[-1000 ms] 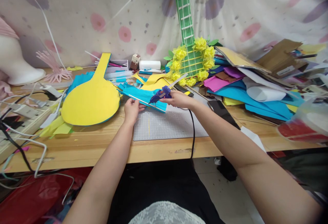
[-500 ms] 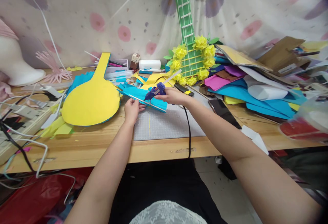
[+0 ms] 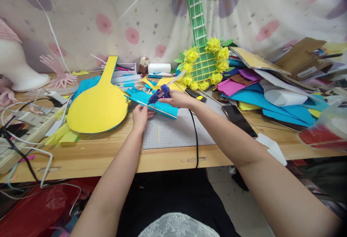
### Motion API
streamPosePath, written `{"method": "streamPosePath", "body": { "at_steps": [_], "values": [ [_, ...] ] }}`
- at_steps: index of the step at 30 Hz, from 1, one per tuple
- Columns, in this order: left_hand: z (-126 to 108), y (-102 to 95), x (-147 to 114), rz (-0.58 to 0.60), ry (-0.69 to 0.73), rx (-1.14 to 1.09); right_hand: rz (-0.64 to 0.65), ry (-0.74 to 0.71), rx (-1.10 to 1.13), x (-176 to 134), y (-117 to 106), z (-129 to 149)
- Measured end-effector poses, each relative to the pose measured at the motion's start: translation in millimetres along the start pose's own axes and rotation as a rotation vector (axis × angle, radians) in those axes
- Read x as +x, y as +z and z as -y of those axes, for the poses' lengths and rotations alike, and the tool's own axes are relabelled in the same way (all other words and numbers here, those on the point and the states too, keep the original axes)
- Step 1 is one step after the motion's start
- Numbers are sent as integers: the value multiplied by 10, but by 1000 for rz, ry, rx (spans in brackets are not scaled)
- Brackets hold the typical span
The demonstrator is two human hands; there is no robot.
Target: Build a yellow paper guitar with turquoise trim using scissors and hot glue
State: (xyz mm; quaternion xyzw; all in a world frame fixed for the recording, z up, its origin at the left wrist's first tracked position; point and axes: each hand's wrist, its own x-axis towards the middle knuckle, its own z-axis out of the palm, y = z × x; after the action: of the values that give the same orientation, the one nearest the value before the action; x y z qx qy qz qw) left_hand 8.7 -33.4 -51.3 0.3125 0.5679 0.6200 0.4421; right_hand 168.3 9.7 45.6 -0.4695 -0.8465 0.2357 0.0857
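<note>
My right hand point(image 3: 176, 98) is closed round a dark blue hot glue gun point(image 3: 160, 93); a glue stick juts from its back and a black cord hangs below. Its nozzle points down-left at a thin white stick point(image 3: 165, 112) along the near edge of a blue paper strip point(image 3: 172, 111). My left hand point(image 3: 141, 115) pinches the left part of that edge, thumb above and fingers partly beneath. Just left lies a yellow guitar-shaped cutout point(image 3: 97, 105) with a blue edge. Under the paper is a grey cutting mat point(image 3: 176, 135).
A green paper guitar with yellow flowers point(image 3: 200, 59) leans at the back. Coloured sheets point(image 3: 249, 88) pile up at the right, near a phone point(image 3: 238, 120) and a utility knife point(image 3: 196, 95). Power strips with cables point(image 3: 29, 121) lie at the left.
The glue gun in my right hand has slid left along the white stick, towards my left hand. My left hand keeps its pinch on the blue paper.
</note>
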Motion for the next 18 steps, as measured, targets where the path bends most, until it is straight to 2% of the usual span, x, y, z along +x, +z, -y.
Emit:
{"method": "streamPosePath", "body": {
  "at_steps": [11, 18],
  "values": [
    [-6, -4, -6, 14, -3, 2, -34, -30, 35, 133, 29, 79],
    [30, -16, 12, 4, 11, 10, -6, -45, 51, 239, 56, 99]
  ]
}}
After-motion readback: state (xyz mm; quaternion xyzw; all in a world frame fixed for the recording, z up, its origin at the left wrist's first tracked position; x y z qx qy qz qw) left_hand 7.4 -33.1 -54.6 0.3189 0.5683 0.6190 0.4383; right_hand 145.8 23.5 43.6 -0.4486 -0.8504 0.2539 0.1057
